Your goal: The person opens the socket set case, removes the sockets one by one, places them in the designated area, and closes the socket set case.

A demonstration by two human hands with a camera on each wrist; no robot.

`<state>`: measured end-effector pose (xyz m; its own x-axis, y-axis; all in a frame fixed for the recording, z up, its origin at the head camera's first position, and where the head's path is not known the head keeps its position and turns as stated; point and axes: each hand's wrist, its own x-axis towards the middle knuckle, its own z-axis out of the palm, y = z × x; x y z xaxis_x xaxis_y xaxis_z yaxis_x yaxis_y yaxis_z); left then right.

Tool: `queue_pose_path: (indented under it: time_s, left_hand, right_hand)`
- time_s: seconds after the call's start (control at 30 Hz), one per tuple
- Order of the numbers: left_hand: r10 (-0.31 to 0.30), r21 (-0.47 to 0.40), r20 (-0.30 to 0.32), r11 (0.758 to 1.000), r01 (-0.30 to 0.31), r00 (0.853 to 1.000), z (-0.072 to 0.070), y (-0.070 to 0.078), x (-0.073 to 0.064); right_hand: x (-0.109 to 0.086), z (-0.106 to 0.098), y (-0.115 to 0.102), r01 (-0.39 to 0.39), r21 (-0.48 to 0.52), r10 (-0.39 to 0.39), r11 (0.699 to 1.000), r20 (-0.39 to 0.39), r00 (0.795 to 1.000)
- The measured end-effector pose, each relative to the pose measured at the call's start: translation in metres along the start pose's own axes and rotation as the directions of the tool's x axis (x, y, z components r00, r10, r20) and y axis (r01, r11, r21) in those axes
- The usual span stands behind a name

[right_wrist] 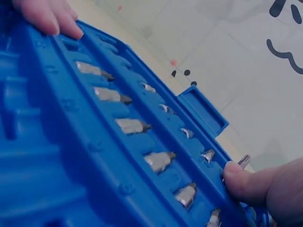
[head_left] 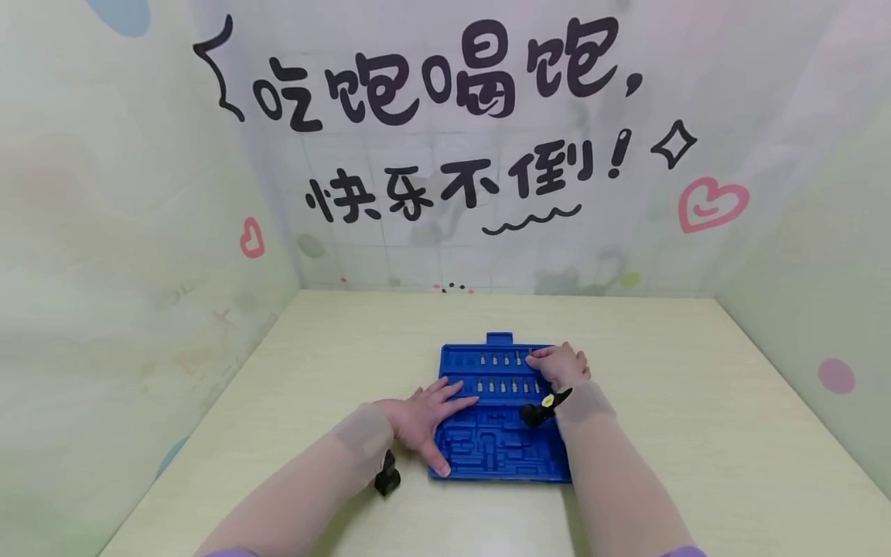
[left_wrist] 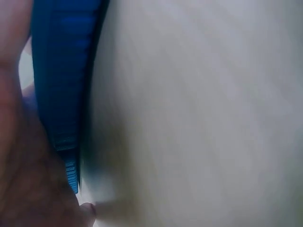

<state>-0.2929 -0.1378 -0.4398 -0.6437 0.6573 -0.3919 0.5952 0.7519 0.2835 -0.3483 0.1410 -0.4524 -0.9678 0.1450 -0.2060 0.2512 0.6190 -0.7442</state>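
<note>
A blue plastic tool case (head_left: 501, 473) lies open on the table, with shaped recesses in its near half. Two rows of silver screwdriver bits stand in slots across its far half, among them one bit (right_wrist: 134, 126) in the nearer row. With fingers spread, my left hand (head_left: 426, 418) rests on the case's left edge. At the far right corner my right hand (head_left: 561, 365) pinches a screwdriver bit (right_wrist: 244, 161); its tip shows past the thumb (right_wrist: 248, 182) in the right wrist view. The other right fingers are hidden there.
The pale wooden table (head_left: 696, 402) surrounds the case. A latch tab (head_left: 499, 338) juts from the case's far edge. Behind stands a printed wall (head_left: 418, 255), with side walls left and right. Each wrist wears a small black camera (head_left: 387, 475).
</note>
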Motion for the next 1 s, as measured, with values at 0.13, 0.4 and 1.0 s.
queue_pose_path:
  time_s: [0.13, 0.4, 1.0]
  left_hand:
    - [-0.008, -0.004, -0.005, 1.0, 0.008, 1.0, -0.002, 0.001, -0.002]
    - [-0.006, -0.006, -0.012, 1.0, 0.006, 1.0, 0.0, -0.001, -0.001]
    - [-0.003, -0.02, 0.0, 1.0, 0.003, 1.0, -0.001, 0.001, 0.0]
  right_hand:
    - [0.001, 0.003, 0.0, 0.023, -0.026, -0.023, 0.999, -0.018, 1.0]
    - [0.005, -0.002, 0.003, 0.068, 0.17, -0.059, 0.983, -0.058, 0.997]
    - [0.027, -0.083, 0.05, 0.43, -0.366, -0.429, 0.825, 0.089, 0.899]
